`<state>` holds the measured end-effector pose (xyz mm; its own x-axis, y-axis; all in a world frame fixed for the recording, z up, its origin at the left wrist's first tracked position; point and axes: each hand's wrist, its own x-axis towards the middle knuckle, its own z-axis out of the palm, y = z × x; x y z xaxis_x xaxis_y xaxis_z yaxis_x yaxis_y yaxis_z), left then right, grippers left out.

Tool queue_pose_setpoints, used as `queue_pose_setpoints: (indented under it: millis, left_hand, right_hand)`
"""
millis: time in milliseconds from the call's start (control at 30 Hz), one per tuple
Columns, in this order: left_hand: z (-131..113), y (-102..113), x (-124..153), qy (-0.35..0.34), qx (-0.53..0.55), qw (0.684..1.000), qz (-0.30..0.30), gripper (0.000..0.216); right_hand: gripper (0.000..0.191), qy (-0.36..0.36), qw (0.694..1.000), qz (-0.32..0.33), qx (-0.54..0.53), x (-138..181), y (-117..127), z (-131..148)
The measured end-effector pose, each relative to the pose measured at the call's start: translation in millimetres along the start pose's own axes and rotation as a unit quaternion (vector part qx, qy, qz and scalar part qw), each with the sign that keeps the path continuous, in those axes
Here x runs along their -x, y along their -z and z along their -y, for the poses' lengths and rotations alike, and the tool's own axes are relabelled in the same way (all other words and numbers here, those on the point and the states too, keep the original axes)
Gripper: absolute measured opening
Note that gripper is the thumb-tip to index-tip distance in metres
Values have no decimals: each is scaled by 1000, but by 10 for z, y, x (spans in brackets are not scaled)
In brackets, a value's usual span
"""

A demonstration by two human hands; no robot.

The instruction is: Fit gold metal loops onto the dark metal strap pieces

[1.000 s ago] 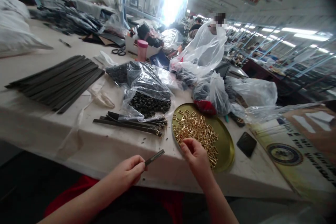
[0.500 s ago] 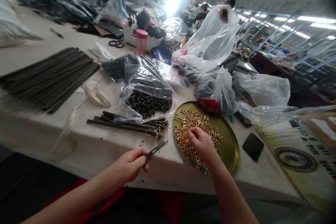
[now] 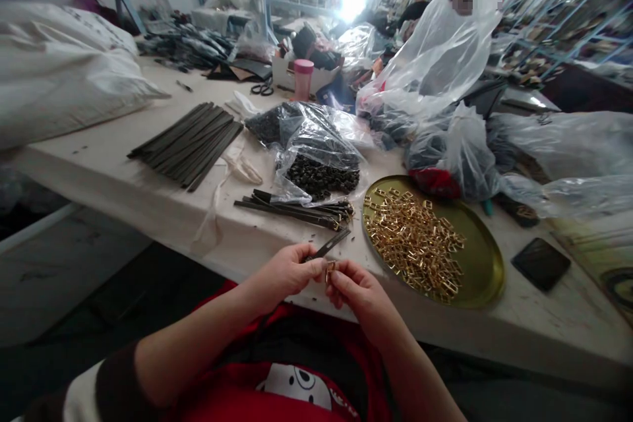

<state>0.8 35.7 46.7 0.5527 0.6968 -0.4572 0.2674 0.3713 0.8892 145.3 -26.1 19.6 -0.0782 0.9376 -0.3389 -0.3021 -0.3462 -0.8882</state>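
Observation:
My left hand (image 3: 291, 271) is closed on a dark strap (image 3: 330, 243), whose slotted end sticks out toward the table. Close beside it, my right hand (image 3: 353, 289) pinches a small gold buckle (image 3: 330, 269) between thumb and fingers. The two hands nearly meet in front of the table's edge. To their right, a round gold-coloured tray (image 3: 487, 264) holds a heap of gold buckles (image 3: 415, 237). Just beyond the left hand lies a small bundle of straps (image 3: 291, 212), with buckles at their right ends.
A plastic bag (image 3: 316, 138) of small black pieces sits behind the bundle. Many dark strips (image 3: 185, 145) lie at left, near a big white sack (image 3: 64, 79). Right of the tray is a dark phone-like slab (image 3: 541, 264). A pink-lidded jar (image 3: 302, 79) and scissors (image 3: 262, 88) stand farther back.
My right hand has left the buckle heap and come to my left hand with a buckle in its fingers. The left hand still holds the strap. The view has swung left.

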Motion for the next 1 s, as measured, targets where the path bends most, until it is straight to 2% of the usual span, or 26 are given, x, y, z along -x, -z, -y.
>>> queue_pose_setpoints:
  millis: [133, 233, 367, 467, 600, 833, 900, 1000]
  left_hand:
    - [25, -5, 45, -21, -20, 1000, 7, 23]
    - [41, -11, 67, -74, -74, 994, -5, 20]
    - [32, -53, 134, -161, -223, 959, -74, 12]
    - [21, -96, 171, -187, -277, 938, -95, 9]
    - [21, -115, 152, -180, -280, 936, -110, 7]
    - [71, -126, 53, -190, -341, 910, -137, 9]
    - [82, -130, 29, -189, -333, 913, -142, 8]
    - [80, -119, -13, -170, -284, 933, -144, 7]
  right_hand:
    - [17, 11, 999, -16, -38, 69, -40, -41]
    - [15, 9, 995, -4, -98, 89, -77, -71]
    - [21, -9, 980, 19, -197, 64, -129, -125]
    - [24, 8, 982, 2, -189, 30, -165, -137]
    - [10, 15, 986, -10, -165, 6, -194, -115]
    - [12, 20, 981, -12, -193, -56, -195, -107]
    - [8, 18, 980, -17, -197, -81, -197, -111]
    - [7, 13, 978, -32, -208, -112, -201, -118]
